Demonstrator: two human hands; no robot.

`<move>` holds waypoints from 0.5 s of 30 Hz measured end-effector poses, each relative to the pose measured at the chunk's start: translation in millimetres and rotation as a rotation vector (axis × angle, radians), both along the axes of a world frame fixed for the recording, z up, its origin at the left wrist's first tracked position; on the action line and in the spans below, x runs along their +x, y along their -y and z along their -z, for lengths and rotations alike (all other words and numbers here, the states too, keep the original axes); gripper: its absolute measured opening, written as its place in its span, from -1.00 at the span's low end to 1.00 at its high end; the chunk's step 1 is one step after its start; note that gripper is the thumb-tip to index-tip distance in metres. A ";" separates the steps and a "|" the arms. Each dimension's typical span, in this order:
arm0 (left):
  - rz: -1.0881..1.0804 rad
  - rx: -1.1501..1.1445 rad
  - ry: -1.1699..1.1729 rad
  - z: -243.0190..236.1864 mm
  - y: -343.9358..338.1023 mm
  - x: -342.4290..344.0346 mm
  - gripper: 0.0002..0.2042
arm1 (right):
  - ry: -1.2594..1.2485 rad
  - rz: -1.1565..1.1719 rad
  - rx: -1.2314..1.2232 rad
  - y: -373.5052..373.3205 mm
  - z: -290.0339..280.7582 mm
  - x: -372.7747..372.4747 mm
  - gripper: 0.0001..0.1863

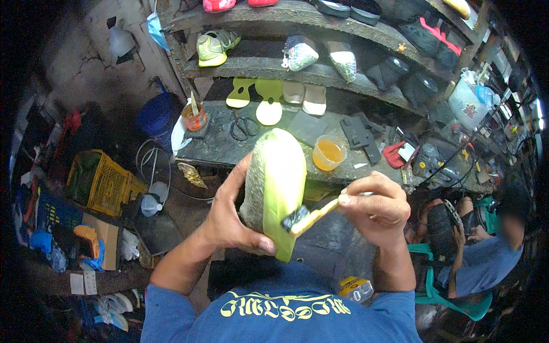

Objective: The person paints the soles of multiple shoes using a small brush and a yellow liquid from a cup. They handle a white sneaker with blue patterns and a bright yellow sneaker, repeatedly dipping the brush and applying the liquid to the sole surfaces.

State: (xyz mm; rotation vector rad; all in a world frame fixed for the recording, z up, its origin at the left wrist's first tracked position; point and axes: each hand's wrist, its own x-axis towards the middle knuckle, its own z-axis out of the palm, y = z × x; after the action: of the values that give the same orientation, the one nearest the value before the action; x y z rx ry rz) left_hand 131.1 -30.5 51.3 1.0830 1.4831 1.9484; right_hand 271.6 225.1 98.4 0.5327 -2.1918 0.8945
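Observation:
My left hand (226,220) is wrapped around a shoe (280,177) with a grey textured upper and a pale yellow-green sole, tilted up in front of my chest. Between the fingers of my right hand (378,207) is the handle of a small brush (313,220). Its dark bristles meet the lower side of the sole, near my left thumb. Beyond the shoe, a clear tub of amber liquid (328,162) stands on the workbench (211,143). Dark-handled scissors (245,129) lie to the left of it.
An orange can (194,117) with a stick stands at the bench's left. Yellow-green sole pieces (269,103) lie at its back, below shelves (251,66) of shoes. A yellow crate (103,182) is at the left. At the right, a person (486,251) sits handling a dark item.

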 end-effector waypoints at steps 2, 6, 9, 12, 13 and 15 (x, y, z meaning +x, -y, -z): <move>0.007 0.063 0.041 0.8 -1.2 -5.0 0.40 | 0.066 -0.104 0.005 -0.5 -3.2 -3.6 -0.72; 0.055 0.169 0.226 4.8 -9.2 -7.6 0.41 | -0.020 -0.042 -0.242 -1.0 -12.7 -34.6 -0.74; 0.063 0.198 0.206 15.6 -14.1 -13.7 0.36 | 0.045 0.040 -0.162 3.0 -17.6 -58.9 -0.78; 0.006 0.206 0.149 32.4 -12.8 -24.8 0.30 | 0.083 -0.071 0.004 16.4 -15.6 -56.1 -0.79; -0.001 0.237 0.204 36.8 -10.5 -28.6 0.27 | 0.185 -0.164 -0.008 20.7 -13.8 -50.2 -0.78; -0.038 0.261 0.347 42.2 -7.8 -33.8 0.22 | 0.280 -0.228 0.065 18.6 -13.0 -44.3 -0.80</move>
State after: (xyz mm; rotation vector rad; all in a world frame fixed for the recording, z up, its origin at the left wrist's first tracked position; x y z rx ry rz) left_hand 97.2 -22.8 9.1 0.7673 1.0942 2.2648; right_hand 227.3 206.5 111.4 0.7384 -2.4540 1.0752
